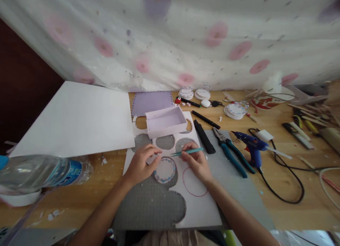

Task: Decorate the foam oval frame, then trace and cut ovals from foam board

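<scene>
As the right hand [196, 162] pinches a slim, pointed teal tool [196, 150], the left hand [142, 163] curls half-open, seemingly empty.
Between them lies a round white disc with patterned rim [164, 170]; a clear plastic bottle [47, 172] reads "PURE".

This looks like a craft corner in a home: a wooden counter [101, 182] set against a flowered curtain [170, 37] (big pink and purple blooms on white, more household than factory). Small-scale making shows in the blue glue gun [251, 145], the teal-handled pliers [224, 141], a black marker [205, 119], the grey mat [148, 207] and the white board [198, 210] with round holes cut through it
</scene>
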Available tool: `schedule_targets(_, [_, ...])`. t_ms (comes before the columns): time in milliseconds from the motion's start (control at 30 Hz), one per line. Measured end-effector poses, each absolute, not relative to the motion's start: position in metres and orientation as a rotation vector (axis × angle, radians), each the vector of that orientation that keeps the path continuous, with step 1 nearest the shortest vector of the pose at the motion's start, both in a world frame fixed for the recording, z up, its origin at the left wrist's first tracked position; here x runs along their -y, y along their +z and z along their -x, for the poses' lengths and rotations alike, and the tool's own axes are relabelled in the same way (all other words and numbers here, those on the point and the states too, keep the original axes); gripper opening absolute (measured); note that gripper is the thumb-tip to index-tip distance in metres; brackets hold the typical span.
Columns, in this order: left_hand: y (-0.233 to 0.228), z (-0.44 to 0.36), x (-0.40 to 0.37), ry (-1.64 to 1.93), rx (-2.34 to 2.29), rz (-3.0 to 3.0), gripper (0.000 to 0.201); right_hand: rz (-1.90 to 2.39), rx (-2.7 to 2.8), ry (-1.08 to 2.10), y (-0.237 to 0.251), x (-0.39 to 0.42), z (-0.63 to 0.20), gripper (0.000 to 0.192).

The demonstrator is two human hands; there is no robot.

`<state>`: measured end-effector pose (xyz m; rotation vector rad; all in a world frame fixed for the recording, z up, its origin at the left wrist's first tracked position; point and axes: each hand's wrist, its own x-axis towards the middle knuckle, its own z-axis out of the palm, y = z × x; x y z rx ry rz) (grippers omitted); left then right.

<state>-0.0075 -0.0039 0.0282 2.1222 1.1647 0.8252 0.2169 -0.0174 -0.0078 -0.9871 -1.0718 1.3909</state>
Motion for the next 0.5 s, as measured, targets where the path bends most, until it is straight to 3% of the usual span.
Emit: schedule_targets(500, [0.007, 0.005, 0.005, 0.799, -1.109, -2.004, 0.029, 1.126, 1.131, 1.373, -0.005, 0.01, -0.218, 0.028])
